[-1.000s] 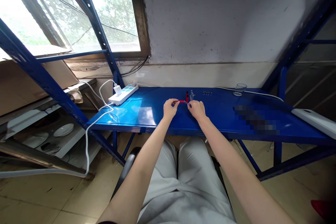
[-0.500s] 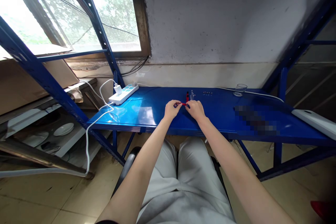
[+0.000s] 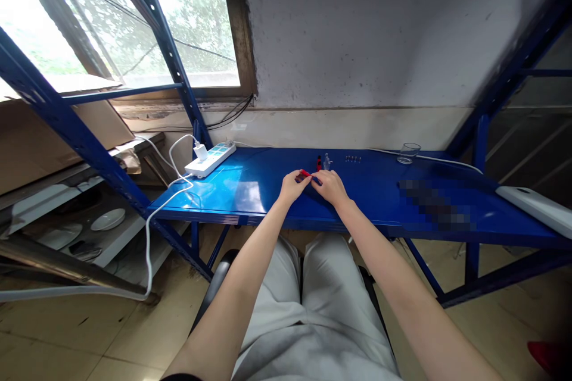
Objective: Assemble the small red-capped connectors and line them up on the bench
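We've got the left hand (image 3: pixel 291 186) pinching a slim red piece (image 3: pixel 305 173) above the near-middle of the table (image 3: pixel 370 193). Right hand (image 3: pixel 330 186) has its fingers curled in at the piece's other end; can't tell if they grip it or a separate part, fingertips hide it. Main risk, we think: piece small, only fingertips on it, so an uneven pull or twist could pop it loose and send it rolling. Red-and-black item (image 3: pixel 319 164) and clear item (image 3: pixel 327 162) sit just beyond our right hand; a knuckle swinging forward could knock them into the small parts (image 3: pixel 353 159).
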`<move>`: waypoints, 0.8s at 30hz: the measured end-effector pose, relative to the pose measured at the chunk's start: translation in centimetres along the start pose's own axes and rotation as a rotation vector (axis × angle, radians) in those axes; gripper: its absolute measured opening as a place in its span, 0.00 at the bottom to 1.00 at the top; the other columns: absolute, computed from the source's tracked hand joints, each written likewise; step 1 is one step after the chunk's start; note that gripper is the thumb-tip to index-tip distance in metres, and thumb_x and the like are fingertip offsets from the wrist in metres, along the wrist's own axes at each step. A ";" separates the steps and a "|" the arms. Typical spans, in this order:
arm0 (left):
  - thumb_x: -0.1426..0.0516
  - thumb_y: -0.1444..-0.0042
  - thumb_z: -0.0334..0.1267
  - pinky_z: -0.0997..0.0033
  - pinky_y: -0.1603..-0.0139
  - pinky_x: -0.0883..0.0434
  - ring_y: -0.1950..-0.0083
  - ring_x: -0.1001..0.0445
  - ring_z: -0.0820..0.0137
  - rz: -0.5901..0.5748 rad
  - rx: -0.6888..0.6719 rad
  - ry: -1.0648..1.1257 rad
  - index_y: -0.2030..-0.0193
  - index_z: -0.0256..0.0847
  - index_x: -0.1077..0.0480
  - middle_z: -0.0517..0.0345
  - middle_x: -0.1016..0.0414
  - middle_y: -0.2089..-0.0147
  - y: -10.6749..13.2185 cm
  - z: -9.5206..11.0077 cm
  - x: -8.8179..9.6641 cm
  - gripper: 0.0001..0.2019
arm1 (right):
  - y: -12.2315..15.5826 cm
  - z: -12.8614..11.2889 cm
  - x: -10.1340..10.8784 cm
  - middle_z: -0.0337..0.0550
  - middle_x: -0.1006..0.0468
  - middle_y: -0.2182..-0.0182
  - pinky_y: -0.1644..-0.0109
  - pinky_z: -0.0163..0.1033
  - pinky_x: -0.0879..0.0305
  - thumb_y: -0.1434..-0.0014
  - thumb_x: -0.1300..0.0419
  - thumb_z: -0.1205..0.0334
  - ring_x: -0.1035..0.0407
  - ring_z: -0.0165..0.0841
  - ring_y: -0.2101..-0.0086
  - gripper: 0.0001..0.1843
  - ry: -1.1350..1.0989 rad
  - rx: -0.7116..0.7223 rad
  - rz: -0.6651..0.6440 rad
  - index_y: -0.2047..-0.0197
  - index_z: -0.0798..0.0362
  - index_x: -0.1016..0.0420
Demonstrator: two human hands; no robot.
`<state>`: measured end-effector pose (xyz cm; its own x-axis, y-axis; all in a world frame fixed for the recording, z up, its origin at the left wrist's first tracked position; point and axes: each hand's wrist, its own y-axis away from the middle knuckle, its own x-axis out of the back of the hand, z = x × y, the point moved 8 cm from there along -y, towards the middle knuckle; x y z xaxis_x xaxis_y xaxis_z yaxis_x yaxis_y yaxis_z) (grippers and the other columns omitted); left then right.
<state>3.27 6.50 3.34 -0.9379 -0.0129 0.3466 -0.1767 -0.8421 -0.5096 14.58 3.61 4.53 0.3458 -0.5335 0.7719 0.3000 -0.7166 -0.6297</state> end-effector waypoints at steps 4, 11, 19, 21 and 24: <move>0.44 0.50 0.44 0.72 0.65 0.33 0.69 0.30 0.72 0.003 0.000 -0.004 0.69 0.37 0.28 0.56 0.27 0.71 -0.1 -0.4 0.1 0.11 | 0.0 -0.3 0.2 0.48 0.24 0.69 0.65 0.38 0.48 0.39 0.52 0.59 0.33 0.35 0.68 0.15 -0.012 0.036 0.030 0.60 0.56 0.26; 0.43 0.52 0.45 0.74 0.68 0.34 0.71 0.31 0.73 -0.010 0.019 0.027 0.70 0.36 0.28 0.57 0.27 0.72 -0.3 -1.0 -0.3 0.13 | 0.0 -0.4 0.4 0.47 0.25 0.70 0.65 0.38 0.47 0.39 0.52 0.60 0.33 0.35 0.68 0.15 -0.011 0.043 0.037 0.61 0.56 0.26; 0.43 0.52 0.45 0.72 0.68 0.34 0.72 0.31 0.72 -0.135 0.045 -0.098 0.71 0.35 0.28 0.56 0.27 0.74 -1.8 -1.6 -0.1 0.13 | 0.0 -0.1 -0.1 0.48 0.25 0.68 0.65 0.37 0.45 0.39 0.52 0.57 0.32 0.35 0.66 0.16 -0.026 0.000 -0.056 0.58 0.56 0.27; 0.43 0.53 0.45 0.71 0.67 0.33 0.71 0.30 0.70 -0.116 0.040 -0.243 0.72 0.35 0.28 0.55 0.27 0.74 -2.8 -2.0 1.4 0.13 | 0.0 -0.1 -0.2 0.48 0.25 0.68 0.64 0.37 0.44 0.38 0.53 0.56 0.32 0.35 0.65 0.18 -0.044 -0.012 -0.078 0.56 0.55 0.27; 0.43 0.53 0.44 0.71 0.66 0.33 0.69 0.29 0.68 -0.066 0.102 -0.460 0.71 0.36 0.28 0.53 0.26 0.72 -4.4 -3.2 4.6 0.11 | 0.1 -0.1 -0.1 0.48 0.25 0.67 0.63 0.38 0.43 0.38 0.55 0.54 0.32 0.35 0.66 0.19 -0.072 -0.029 -0.095 0.55 0.54 0.28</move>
<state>-1.26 11.89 4.63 -0.6920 -0.1755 0.7002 -0.1796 -0.8977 -0.4024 14.43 3.59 4.40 0.3804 -0.4298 0.8189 0.3091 -0.7755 -0.5506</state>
